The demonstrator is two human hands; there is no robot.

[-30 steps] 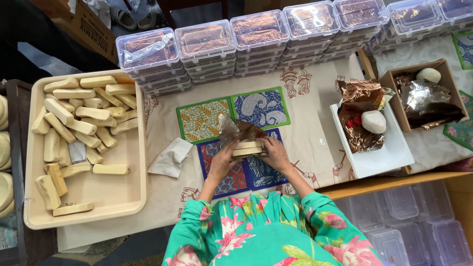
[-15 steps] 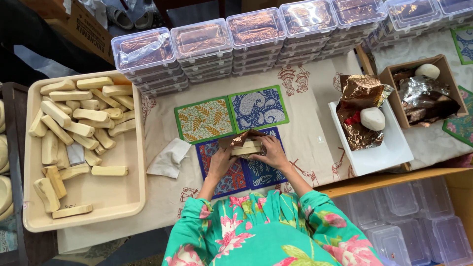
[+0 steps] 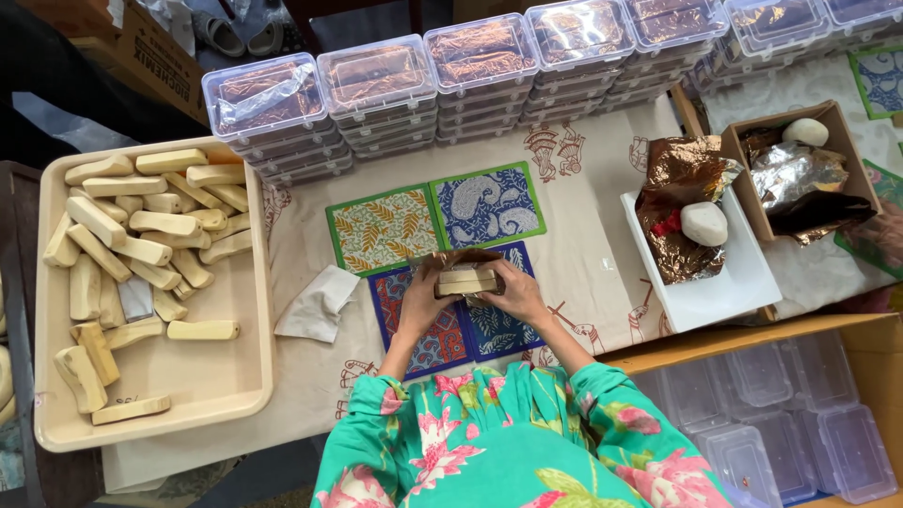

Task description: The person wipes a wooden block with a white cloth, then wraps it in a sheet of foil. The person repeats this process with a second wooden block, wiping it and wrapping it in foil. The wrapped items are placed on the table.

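Holding: both hands gripped a pale wooden block (image 3: 467,280) between them, over brown foil wrap (image 3: 467,257).
Left hand (image 3: 423,299): fingers curled around the block's left end — clasping it.
Right hand (image 3: 516,293): fingers closed on the block's right end.
Where: the block sat above four patterned mats (image 3: 438,224) on the printed cloth (image 3: 593,226).
Left side: a cream tray (image 3: 188,386) held many similar blocks — a crumpled white cloth (image 3: 318,303) lay beside it.
Far edge: stacked clear boxes (image 3: 376,85) stood in a row.
Right side: a white tray (image 3: 724,287) carried foil and a white stone.
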